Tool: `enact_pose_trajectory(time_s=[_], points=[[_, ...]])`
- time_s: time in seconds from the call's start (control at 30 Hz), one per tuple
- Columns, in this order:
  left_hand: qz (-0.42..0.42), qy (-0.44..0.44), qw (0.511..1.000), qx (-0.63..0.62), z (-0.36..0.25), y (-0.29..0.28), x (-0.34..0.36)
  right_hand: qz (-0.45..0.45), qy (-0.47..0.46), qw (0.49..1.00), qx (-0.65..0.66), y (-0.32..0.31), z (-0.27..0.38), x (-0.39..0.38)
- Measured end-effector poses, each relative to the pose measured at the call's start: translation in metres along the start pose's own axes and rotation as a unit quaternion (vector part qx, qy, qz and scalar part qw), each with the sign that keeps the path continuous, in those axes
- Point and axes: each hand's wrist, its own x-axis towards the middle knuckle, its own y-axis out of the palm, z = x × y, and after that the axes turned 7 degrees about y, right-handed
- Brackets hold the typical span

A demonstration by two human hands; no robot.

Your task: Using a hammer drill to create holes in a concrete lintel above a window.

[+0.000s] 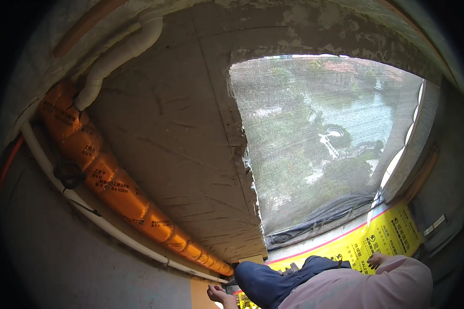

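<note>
Pink shirt [351, 289] cropped, right grip [378, 260] indistinct

– What's over on the right?
– Mesh sheeting [314, 139]; dark bunched material [325, 220] runs along below it.
– And up at the left?
– A bent white pipe [119, 57]; lower down, a thin red line [9, 162].

left of the netted window opening [294, 149], black characters and capital letters repeat along the orange-wrapped pipe [119, 186]; farther left of the opening, the thin white pipe [131, 240] bears dark print near its lower end, too small to read. below the opening, yellow sheeting [363, 242] carries black characters, capital letters and emblems.
</note>
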Motion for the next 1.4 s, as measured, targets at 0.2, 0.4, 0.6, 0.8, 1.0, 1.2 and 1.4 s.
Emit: enact_pose_trajectory(time_s=[0.2, 0.4, 0.6, 0.8, 1.0, 1.2, 1.4], points=[[0.035, 0.016, 0.999, 0.024, -0.006, 0.011, -0.002, -0.039, -0.015, 0.999, -0.012, 0.005, -0.006, 0.009], [0.074, 0.022, 0.997, 0.023, -0.037, 0.040, -0.024, -0.144, -0.063, 0.984, -0.083, 0.016, -0.035, 0.011], [0.117, 0.029, 0.991, 0.053, -0.056, 0.064, -0.036, 0.010, 0.071, 0.993, 0.094, 0.039, -0.110, 0.007], [0.197, 0.052, 0.978, 0.047, -0.065, 0.101, -0.053, -0.116, 0.107, 0.987, -0.023, 0.064, -0.180, 0.009], [0.340, 0.036, 0.938, 0.051, -0.073, 0.158, -0.103, -0.014, 0.066, 0.982, 0.179, 0.055, -0.116, 0.012], [0.629, -0.084, 0.762, 0.128, -0.037, 0.227, -0.232, -0.042, -0.067, 0.984, 0.160, 0.064, -0.056, 0.072], [0.843, 0.011, 0.424, 0.331, 0.041, 0.246, -0.361, -0.122, -0.010, 0.979, 0.166, 0.030, -0.023, 0.050]])
